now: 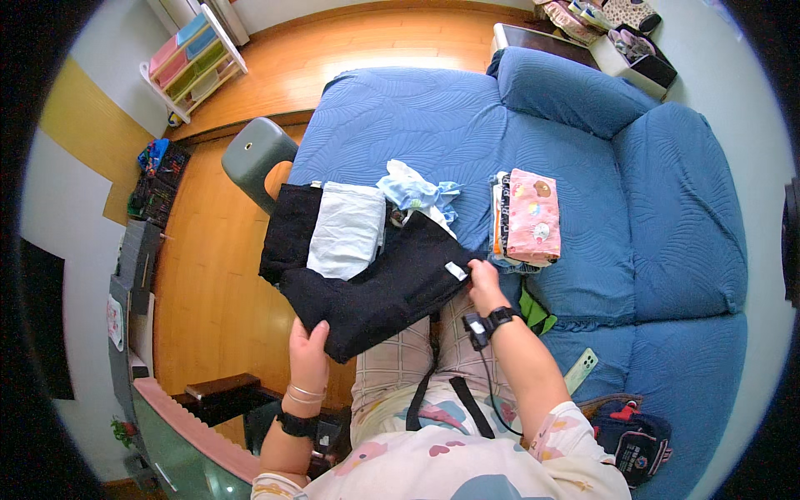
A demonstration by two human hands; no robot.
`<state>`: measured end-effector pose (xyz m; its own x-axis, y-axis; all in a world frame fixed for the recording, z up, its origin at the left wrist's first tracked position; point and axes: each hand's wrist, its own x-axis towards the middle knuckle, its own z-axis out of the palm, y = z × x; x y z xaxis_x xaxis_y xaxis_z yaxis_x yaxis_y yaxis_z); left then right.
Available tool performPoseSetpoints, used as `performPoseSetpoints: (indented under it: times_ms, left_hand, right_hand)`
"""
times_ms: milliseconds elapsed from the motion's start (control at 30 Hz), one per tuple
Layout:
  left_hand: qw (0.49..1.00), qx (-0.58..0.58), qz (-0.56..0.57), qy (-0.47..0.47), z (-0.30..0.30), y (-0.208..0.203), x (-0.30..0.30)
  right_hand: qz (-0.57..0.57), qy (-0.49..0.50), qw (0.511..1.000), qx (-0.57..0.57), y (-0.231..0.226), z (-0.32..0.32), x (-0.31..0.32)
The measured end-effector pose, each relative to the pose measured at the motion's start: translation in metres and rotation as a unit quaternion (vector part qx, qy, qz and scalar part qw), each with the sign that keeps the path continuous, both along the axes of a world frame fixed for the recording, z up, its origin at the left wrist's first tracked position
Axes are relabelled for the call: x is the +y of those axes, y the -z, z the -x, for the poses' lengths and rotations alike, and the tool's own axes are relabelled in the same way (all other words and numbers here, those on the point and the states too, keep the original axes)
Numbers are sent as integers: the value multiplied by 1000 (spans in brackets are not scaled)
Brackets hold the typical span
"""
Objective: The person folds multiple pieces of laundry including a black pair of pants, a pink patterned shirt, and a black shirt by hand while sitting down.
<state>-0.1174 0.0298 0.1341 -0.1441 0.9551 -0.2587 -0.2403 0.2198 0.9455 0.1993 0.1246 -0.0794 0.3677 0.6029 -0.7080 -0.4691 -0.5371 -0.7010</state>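
Note:
Above my lap I hold what looks like a pair of black trousers [383, 287], partly folded, with a small white label near its right end. My left hand [309, 350] pinches the lower left corner, thumb on top. At the labelled end my right hand [485, 285] grips the edge with curled fingers. Just beyond lie a folded black garment [289, 229] and a folded pale grey-blue garment [346, 225] side by side at the edge of the blue sofa. A crumpled light-blue and white garment [417, 187] lies behind the trousers, partly covered by them.
A stack of folded clothes [533, 217] with a pink printed piece on top sits on the sofa [558, 133] to the right. Nearer me are a phone [581, 369], a bright green item [536, 311] and a dark bag [637, 442]. A grey-green stool [260, 158] stands at the left.

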Motion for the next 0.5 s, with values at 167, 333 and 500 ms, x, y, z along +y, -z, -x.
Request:
performPoseSetpoints:
  times_ms: [167,333,500]
  left_hand:
    - [998,1,-20,63,-4,-10,52]
    - [991,-96,-70,62,-22,-59,104]
    - [985,-111,-95,94,-5,-63,95]
  right_hand:
    - [-186,92,971,122,-49,-65,-7]
    - [-283,72,955,56,-156,-98,-9]
    - [-397,105,912,-4,-216,-96,-41]
